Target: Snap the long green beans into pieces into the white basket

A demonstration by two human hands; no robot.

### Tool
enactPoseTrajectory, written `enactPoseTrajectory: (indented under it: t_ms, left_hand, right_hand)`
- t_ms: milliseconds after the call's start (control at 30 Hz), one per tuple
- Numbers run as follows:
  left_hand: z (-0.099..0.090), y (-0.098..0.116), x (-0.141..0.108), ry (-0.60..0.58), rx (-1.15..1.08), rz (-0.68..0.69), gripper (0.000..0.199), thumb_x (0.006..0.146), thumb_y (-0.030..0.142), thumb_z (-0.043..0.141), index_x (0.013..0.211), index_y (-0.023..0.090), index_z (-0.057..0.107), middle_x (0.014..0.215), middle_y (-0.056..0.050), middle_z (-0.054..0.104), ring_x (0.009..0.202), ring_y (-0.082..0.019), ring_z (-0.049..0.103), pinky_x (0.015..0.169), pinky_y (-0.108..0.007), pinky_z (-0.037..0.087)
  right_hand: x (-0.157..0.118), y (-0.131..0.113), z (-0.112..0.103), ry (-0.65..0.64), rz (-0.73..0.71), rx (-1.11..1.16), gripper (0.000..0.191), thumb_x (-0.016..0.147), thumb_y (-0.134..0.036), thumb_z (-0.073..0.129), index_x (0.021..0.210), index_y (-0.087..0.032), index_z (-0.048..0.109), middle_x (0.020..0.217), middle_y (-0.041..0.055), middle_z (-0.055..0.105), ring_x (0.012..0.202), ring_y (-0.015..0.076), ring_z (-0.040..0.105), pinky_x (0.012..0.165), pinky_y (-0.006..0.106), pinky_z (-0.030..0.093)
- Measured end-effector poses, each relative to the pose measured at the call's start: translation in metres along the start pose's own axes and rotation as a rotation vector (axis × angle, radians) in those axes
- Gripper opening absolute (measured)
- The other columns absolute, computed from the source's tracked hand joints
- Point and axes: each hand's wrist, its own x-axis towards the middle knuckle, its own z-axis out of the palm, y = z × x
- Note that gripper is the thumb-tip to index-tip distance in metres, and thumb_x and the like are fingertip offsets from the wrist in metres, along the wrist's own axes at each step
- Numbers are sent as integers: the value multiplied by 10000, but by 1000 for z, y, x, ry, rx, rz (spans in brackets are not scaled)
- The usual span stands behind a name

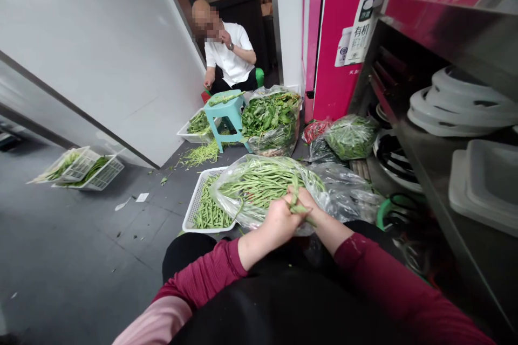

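Observation:
My left hand (pixel 280 221) and my right hand (pixel 306 200) meet in front of me, both with fingers closed around green beans (pixel 294 194). The held beans stick up between the hands, and one end pokes out below. Just beyond lies an opened clear plastic bag (pixel 220 186) full of long green beans (pixel 265 180). To its left, partly under the bag, a white plastic basket (pixel 189 210) holds beans in short pieces (pixel 210 214).
A person in a white shirt (pixel 232 56) sits ahead behind a turquoise stool (pixel 224 110). Beside it stands a bag of leafy greens (pixel 273 116). White baskets (pixel 103 172) with vegetables lie left. A metal shelf (pixel 424 156) with white containers (pixel 461 105) borders my right.

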Motion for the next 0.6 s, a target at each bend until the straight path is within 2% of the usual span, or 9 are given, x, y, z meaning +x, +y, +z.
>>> enactPoseTrajectory:
  t_ms: [67, 167, 233, 333, 400, 500, 600]
  left_hand:
    - [-8, 1, 8, -60, -100, -111, 234, 661, 354, 642, 616, 155, 527, 529, 10, 521, 490, -93, 467, 485, -217, 374]
    - [-28, -10, 23, -140, -332, -266, 294, 647, 398, 657, 697, 152, 504, 481, 40, 477, 381, -53, 387, 374, -178, 259]
    - [-39, -22, 29, -165, -452, -314, 340, 614, 397, 692, 735, 153, 487, 487, 48, 478, 356, -29, 343, 351, -159, 193]
    - [-45, -39, 31, -230, -564, -366, 378, 588, 377, 721, 763, 150, 475, 505, 46, 487, 351, -8, 306, 346, -145, 150]
    - [-45, -46, 30, -239, -620, -394, 383, 580, 354, 733, 765, 153, 465, 490, 66, 452, 343, 3, 266, 342, -138, 135]
    - [-46, -51, 31, -231, -697, -428, 367, 582, 320, 742, 762, 157, 467, 460, 102, 353, 337, 10, 214, 335, -129, 118]
    - [-53, -55, 35, -219, -811, -447, 335, 634, 347, 704, 794, 136, 500, 504, 87, 373, 345, 18, 215, 329, -122, 117]
  right_hand:
    - [-7, -4, 2, -93, 53, 49, 190, 728, -354, 529, 641, -188, 495, 458, -36, 452, 416, 103, 437, 410, 223, 337]
    - [-20, -10, 4, -390, 263, 198, 197, 754, -377, 509, 743, -181, 529, 508, -26, 481, 416, 104, 445, 418, 236, 362]
    - [-26, -12, 3, -533, 379, 307, 190, 779, -356, 488, 784, -171, 527, 505, -41, 455, 379, 77, 391, 398, 213, 330]
    - [-29, -14, 0, -601, 418, 418, 195, 802, -338, 464, 776, -152, 518, 456, -74, 360, 334, 50, 294, 364, 185, 250]
    - [-29, -15, -1, -623, 409, 453, 205, 799, -341, 476, 763, -143, 517, 450, -84, 323, 334, 43, 280, 362, 179, 225]
    - [-29, -16, 0, -604, 373, 406, 173, 776, -306, 512, 730, -140, 509, 470, -81, 341, 337, 35, 281, 363, 178, 210]
    - [-30, -17, 2, -566, 346, 352, 161, 765, -286, 512, 693, -143, 495, 502, -70, 388, 334, 31, 280, 360, 186, 210]
